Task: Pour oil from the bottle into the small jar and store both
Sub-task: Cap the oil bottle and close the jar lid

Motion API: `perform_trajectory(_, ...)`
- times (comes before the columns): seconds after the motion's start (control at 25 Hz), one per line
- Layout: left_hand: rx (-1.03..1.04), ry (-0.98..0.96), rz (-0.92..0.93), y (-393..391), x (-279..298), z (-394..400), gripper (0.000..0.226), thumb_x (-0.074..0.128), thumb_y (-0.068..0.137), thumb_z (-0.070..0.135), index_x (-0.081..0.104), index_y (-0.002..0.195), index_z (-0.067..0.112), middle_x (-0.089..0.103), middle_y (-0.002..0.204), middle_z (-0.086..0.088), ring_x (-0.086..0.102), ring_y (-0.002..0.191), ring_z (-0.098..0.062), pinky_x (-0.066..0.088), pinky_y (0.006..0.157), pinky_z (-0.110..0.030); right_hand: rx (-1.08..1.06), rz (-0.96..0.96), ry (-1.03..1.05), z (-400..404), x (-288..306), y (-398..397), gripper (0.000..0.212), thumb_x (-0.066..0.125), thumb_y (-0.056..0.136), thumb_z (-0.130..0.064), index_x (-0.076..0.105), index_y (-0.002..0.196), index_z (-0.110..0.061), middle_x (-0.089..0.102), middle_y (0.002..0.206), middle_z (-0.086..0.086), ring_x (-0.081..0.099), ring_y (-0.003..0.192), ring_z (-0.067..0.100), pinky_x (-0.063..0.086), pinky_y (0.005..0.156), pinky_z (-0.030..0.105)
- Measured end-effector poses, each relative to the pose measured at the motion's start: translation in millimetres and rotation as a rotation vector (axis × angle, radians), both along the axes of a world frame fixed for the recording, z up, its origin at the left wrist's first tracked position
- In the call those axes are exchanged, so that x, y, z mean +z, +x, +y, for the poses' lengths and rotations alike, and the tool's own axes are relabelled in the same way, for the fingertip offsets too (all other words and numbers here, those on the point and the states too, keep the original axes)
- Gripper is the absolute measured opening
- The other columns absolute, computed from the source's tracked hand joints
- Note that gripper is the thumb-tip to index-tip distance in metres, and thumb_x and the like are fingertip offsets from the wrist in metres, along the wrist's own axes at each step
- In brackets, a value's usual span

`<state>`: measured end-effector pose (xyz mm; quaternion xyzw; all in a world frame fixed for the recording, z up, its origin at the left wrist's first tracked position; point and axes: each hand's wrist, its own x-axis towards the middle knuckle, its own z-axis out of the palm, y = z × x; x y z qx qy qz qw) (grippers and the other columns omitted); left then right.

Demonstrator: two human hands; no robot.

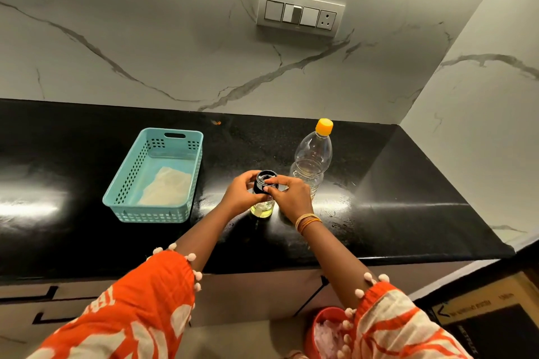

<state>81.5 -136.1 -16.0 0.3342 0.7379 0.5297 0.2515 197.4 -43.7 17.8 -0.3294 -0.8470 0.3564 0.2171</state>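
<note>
A small glass jar [262, 208] with pale yellow oil in its bottom stands on the black counter [379, 198]. A black lid [264, 181] sits on its top. My left hand [243, 194] grips the jar and lid from the left. My right hand [291, 197] pinches the lid from the right. Behind the hands stands a clear plastic oil bottle [313, 160] with an orange cap [324, 126] on it, holding a little clear oil.
A light blue perforated basket [125, 183] with a folded white cloth inside sits on the counter to the left. A switch plate [300, 13] is on the marble wall behind. A red bin [326, 329] stands on the floor below the counter's edge.
</note>
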Motion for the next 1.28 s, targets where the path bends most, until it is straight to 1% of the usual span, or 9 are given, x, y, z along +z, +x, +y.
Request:
perform_trajectory(0.08, -0.008, 0.013, -0.010, -0.2, 0.1, 1.5, 0.057, 0.086, 0.065, 0.010, 0.062, 0.116, 0.021, 0.068, 0.110, 0.003, 0.064, 0.106, -0.013, 0.052, 0.095, -0.033, 0.003, -0.010, -0.009, 0.8, -1.1, 0.3, 0.019, 0.075, 0.077, -0.028, 0.077, 0.096, -0.024, 0.073, 0.106, -0.002, 0.066, 0.099, 0.013, 0.050, 0.087, 0.022)
perform_trajectory(0.16, -0.005, 0.023, -0.013, -0.4, -0.7, 1.5, 0.058, 0.085, 0.066, 0.009, 0.063, 0.118, 0.018, 0.069, 0.111, 0.001, 0.065, 0.106, -0.014, 0.052, 0.093, -0.030, 0.011, -0.018, -0.023, 2.4, -2.6, 0.4, 0.019, 0.075, 0.077, -0.029, 0.077, 0.095, -0.025, 0.072, 0.111, -0.001, 0.065, 0.103, 0.014, 0.050, 0.092, 0.028)
perform_trajectory(0.32, 0.009, 0.017, 0.008, -1.5, -2.8, 1.7, 0.057, 0.086, 0.067, 0.012, 0.064, 0.119, 0.015, 0.069, 0.111, 0.000, 0.064, 0.104, -0.011, 0.051, 0.095, -0.028, 0.054, -0.070, 0.015, 2.1, -3.2, 2.3, 0.018, 0.071, 0.081, -0.028, 0.077, 0.097, -0.024, 0.067, 0.121, 0.004, 0.063, 0.110, 0.019, 0.048, 0.098, 0.034)
perform_trajectory(0.44, 0.011, 0.021, 0.010, -2.2, -5.1, 1.8, 0.060, 0.087, 0.066, 0.015, 0.063, 0.121, 0.014, 0.069, 0.114, -0.001, 0.064, 0.108, -0.011, 0.050, 0.097, -0.029, 0.088, -0.062, 0.085, -0.4, -1.6, 5.2, 0.025, 0.066, 0.085, -0.020, 0.072, 0.109, -0.023, 0.061, 0.130, 0.006, 0.062, 0.111, 0.022, 0.047, 0.100, 0.035)
perform_trajectory(0.56, 0.009, 0.024, 0.016, -1.4, -5.9, 1.2, 0.060, 0.086, 0.067, 0.014, 0.063, 0.122, 0.015, 0.069, 0.114, -0.001, 0.063, 0.109, -0.012, 0.049, 0.098, -0.029, 0.138, -0.096, 0.152, -1.5, 1.9, 5.5, 0.034, 0.060, 0.090, -0.017, 0.064, 0.123, -0.020, 0.057, 0.135, 0.005, 0.055, 0.123, 0.021, 0.039, 0.105, 0.029)
perform_trajectory(0.64, 0.009, 0.019, 0.017, -1.5, -6.5, 1.1, 0.059, 0.086, 0.068, 0.015, 0.063, 0.121, 0.015, 0.069, 0.114, 0.000, 0.063, 0.109, -0.012, 0.049, 0.099, -0.029, 0.137, -0.133, 0.160, -1.3, 3.1, 6.0, 0.037, 0.058, 0.092, -0.020, 0.059, 0.129, -0.020, 0.058, 0.135, 0.004, 0.054, 0.123, 0.022, 0.040, 0.104, 0.031)
perform_trajectory(0.8, 0.006, 0.008, 0.033, -2.4, -9.0, 1.0, 0.058, 0.085, 0.069, 0.014, 0.063, 0.123, 0.014, 0.069, 0.115, -0.002, 0.063, 0.110, -0.012, 0.049, 0.101, -0.033, 0.143, -0.251, 0.240, -1.9, 0.6, 7.3, 0.046, 0.053, 0.094, -0.029, 0.048, 0.139, -0.021, 0.061, 0.130, 0.007, 0.058, 0.116, 0.027, 0.047, 0.097, 0.038)
perform_trajectory(1.04, 0.006, 0.008, 0.018, -2.6, -8.6, -0.1, 0.058, 0.084, 0.069, 0.013, 0.063, 0.123, 0.015, 0.069, 0.115, -0.002, 0.064, 0.109, -0.013, 0.051, 0.100, -0.036, 0.131, -0.169, 0.179, -5.5, 4.0, 1.0, 0.049, 0.056, 0.092, -0.024, 0.047, 0.140, -0.019, 0.052, 0.141, 0.006, 0.051, 0.127, 0.023, 0.039, 0.105, 0.032)
perform_trajectory(1.28, 0.002, 0.006, 0.018, -3.5, -7.6, -0.7, 0.057, 0.080, 0.068, 0.009, 0.063, 0.122, 0.015, 0.070, 0.115, -0.002, 0.065, 0.107, -0.014, 0.052, 0.098, -0.040, 0.112, -0.230, 0.182, -4.4, 1.9, -2.6, 0.045, 0.055, 0.093, -0.031, 0.050, 0.137, -0.023, 0.064, 0.126, 0.008, 0.059, 0.114, 0.029, 0.046, 0.094, 0.036)
